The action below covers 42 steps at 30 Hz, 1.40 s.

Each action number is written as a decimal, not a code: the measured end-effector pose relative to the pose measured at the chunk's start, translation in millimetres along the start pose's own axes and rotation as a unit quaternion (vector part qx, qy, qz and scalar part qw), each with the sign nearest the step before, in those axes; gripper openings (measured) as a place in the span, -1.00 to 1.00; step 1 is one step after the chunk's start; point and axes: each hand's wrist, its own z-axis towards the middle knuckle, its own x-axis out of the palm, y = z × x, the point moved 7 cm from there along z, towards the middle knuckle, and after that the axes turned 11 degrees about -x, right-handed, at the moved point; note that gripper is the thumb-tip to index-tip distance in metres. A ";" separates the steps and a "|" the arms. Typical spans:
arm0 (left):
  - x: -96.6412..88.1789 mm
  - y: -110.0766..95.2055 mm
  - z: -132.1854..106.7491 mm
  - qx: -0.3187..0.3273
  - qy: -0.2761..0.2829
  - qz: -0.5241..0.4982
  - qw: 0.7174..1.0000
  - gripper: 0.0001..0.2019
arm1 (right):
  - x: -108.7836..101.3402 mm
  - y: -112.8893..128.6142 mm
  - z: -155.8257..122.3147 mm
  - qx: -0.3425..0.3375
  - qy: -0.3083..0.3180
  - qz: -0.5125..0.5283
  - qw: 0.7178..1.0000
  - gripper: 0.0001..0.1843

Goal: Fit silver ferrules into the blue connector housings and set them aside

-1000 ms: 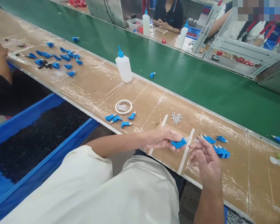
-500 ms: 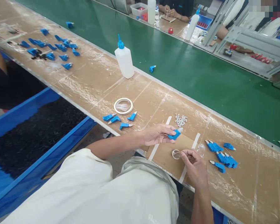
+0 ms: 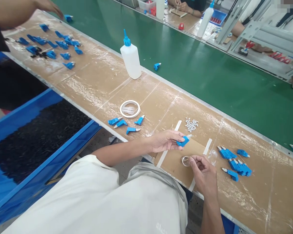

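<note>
My left hand (image 3: 164,141) is closed on a small blue plastic part (image 3: 183,141) with a pale tip, held above a piece of cardboard (image 3: 172,165) taped to the table. My right hand (image 3: 205,174) pinches a thin stick (image 3: 188,160). Its end reaches into a small round clear dish (image 3: 182,162) on the cardboard. Just beyond my left hand lies a pile of small grey pieces (image 3: 191,124). To the right of my right hand is a cluster of more blue parts (image 3: 239,166).
Several blue parts (image 3: 131,130) lie near a tape roll (image 3: 122,113) on the left. A white squeeze bottle (image 3: 132,61) stands by the green belt (image 3: 197,74). A co-worker's arm (image 3: 17,13) extends at top left. A blue bin (image 3: 70,149) of black pieces sits below the table.
The co-worker's arm at top left has come forward over the table toward the belt. The blue part on the belt has shifted slightly left. My hands hold nearly the same pose.
</note>
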 end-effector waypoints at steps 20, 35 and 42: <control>3.9 29.4 2.6 -0.050 -0.003 -0.060 0.997 -0.88 | -30.3 24.2 -20.8 -0.066 -0.173 0.068 0.980 -0.89; 14.8 48.6 -1.6 -0.080 0.049 -0.006 0.996 -0.74 | -39.2 73.2 -22.6 -0.145 -0.267 0.114 0.946 -0.96; 15.1 48.6 -2.0 -0.073 0.062 -0.001 0.995 -0.68 | -35.3 73.1 -26.5 -0.172 -0.262 0.053 0.948 -0.96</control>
